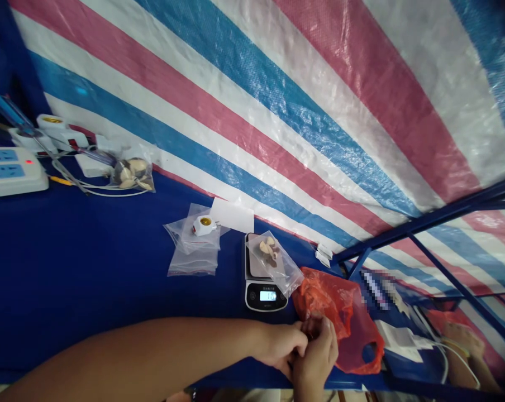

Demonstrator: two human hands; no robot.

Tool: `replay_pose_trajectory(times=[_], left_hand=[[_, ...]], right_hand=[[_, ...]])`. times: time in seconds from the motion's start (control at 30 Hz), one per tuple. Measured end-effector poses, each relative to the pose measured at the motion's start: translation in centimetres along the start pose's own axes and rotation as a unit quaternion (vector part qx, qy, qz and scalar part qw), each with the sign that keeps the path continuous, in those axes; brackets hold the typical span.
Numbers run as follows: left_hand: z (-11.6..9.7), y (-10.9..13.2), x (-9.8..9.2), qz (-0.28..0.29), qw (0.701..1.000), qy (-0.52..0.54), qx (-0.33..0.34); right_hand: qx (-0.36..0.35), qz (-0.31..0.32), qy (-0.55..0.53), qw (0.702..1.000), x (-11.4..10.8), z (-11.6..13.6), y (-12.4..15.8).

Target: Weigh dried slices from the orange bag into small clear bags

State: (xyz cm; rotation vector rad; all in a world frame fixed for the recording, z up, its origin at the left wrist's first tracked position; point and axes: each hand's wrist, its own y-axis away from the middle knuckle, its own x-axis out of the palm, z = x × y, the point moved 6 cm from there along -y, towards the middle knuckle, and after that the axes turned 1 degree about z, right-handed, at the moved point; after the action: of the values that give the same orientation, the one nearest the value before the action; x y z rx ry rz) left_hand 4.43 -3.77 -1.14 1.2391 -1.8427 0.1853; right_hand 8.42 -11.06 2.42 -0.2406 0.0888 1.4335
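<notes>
My left hand [281,345] and my right hand [316,357] meet at the near edge of the blue table [89,268], fingers curled together around something small that I cannot make out. They touch the edge of a red plastic bag [340,318] lying just to the right. Just beyond the hands stands a small digital scale [263,279] with a lit display. A clear bag of pale pieces [273,259] rests on its platform.
Empty clear bags [194,245] with a white lamp socket [204,224] on top lie left of the scale. Far left are a power strip [9,170], cables and another filled bag [132,174]. A striped tarp [277,100] hangs behind. A blue metal frame [424,223] stands right.
</notes>
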Motion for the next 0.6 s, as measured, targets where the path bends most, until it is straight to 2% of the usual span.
replay_pose_trajectory(times=[0.07,0.23,0.4,0.53,0.6], left_hand=[[-0.2,0.4,0.2,0.000,1.000,-0.005,0.004],[-0.6,1.3,0.7,0.021,0.999,-0.027,0.027],[-0.6,1.3,0.8,0.027,0.998,-0.038,0.036],[-0.4,0.8,0.7,0.009,0.998,-0.044,0.031],[-0.4,0.7,0.7,0.010,0.998,-0.044,0.034]], right_hand=[[0.006,-0.011,0.002,1.000,0.0,0.0,0.1],[-0.065,-0.025,0.043,0.997,-0.3,1.3,0.4],[-0.092,-0.042,0.036,0.994,-0.5,1.7,0.7],[-0.114,-0.032,0.000,0.993,-0.7,1.6,0.6],[-0.124,-0.007,-0.027,0.992,-0.6,1.4,0.5]])
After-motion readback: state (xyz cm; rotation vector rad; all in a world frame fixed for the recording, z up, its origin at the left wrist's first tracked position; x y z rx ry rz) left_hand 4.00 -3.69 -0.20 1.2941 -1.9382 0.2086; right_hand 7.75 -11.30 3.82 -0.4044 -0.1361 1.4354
